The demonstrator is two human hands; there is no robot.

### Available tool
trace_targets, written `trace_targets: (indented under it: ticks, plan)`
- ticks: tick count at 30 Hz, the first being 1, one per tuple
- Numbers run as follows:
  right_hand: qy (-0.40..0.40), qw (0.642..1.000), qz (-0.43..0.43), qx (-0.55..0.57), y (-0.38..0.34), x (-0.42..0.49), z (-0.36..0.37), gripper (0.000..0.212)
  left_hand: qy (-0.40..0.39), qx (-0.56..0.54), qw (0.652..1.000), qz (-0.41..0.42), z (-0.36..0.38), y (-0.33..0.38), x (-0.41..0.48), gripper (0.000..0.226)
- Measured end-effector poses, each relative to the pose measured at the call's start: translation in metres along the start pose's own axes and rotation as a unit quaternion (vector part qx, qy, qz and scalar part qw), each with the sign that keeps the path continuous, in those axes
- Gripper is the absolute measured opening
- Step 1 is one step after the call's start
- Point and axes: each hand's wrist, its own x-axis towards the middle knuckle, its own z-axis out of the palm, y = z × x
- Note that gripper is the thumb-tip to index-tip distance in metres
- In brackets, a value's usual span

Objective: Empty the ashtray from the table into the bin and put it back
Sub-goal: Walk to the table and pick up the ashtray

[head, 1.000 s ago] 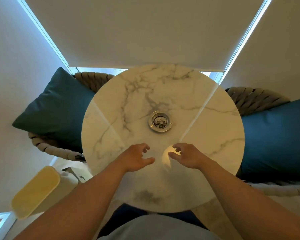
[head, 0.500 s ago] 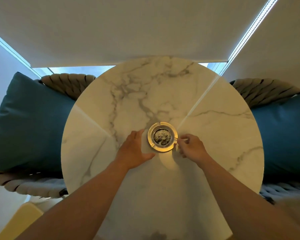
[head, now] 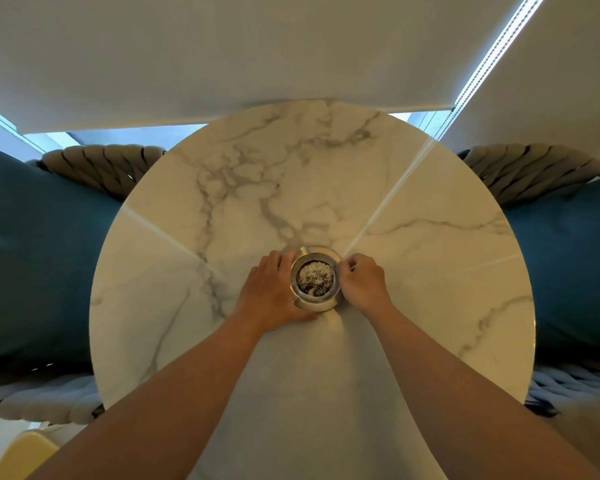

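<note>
A round metal ashtray [head: 315, 281] with grey and dark ash in its bowl sits at the middle of the round marble table [head: 413, 271]. My left hand [head: 271, 292] curls around its left side, fingers along the rim. My right hand [head: 361, 282] grips its right rim with pinched fingers. Both hands touch the ashtray, which rests on the tabletop. A corner of the yellow-lidded bin [head: 25, 455] shows at the bottom left, mostly cut off by the frame.
Two woven rope chairs with dark teal cushions flank the table, one on the left [head: 42, 258] and one on the right [head: 568, 265]. A roller blind [head: 257, 46] hangs behind the table, with a bead chain [head: 492, 50] at its right.
Both hands moved forward from the near part of the table and closed around the ashtray. The view shifted closer over the table, and the bin slid almost out of frame.
</note>
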Motion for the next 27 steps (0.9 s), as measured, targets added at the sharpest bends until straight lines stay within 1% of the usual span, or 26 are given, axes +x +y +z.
trace_targets:
  ticks: [5,8,13,17,22,27]
  plan:
    - [0.015,1.000,-0.013,0.023,0.002,-0.010,-0.005,0.039,0.015,-0.042,0.999,0.007,-0.007,0.005,-0.012,0.121]
    - [0.030,0.998,-0.035,0.045,0.002,-0.023,-0.007,0.038,0.027,-0.066,0.997,0.014,-0.015,0.011,-0.027,0.117]
    - [0.050,0.990,-0.077,0.104,0.000,-0.060,-0.007,0.039,0.043,-0.099,0.994,0.027,-0.036,0.018,-0.067,0.118]
    - [0.063,0.981,-0.091,0.160,-0.005,-0.100,-0.001,0.039,0.051,-0.122,0.990,0.038,-0.058,0.019,-0.105,0.121]
    - [0.098,0.963,-0.106,0.228,-0.016,-0.144,0.009,0.042,0.068,-0.148,0.985,0.051,-0.080,0.020,-0.147,0.120]
    - [0.095,0.955,-0.126,0.252,-0.022,-0.179,0.014,0.043,0.090,-0.169,0.980,0.062,-0.091,0.016,-0.185,0.119]
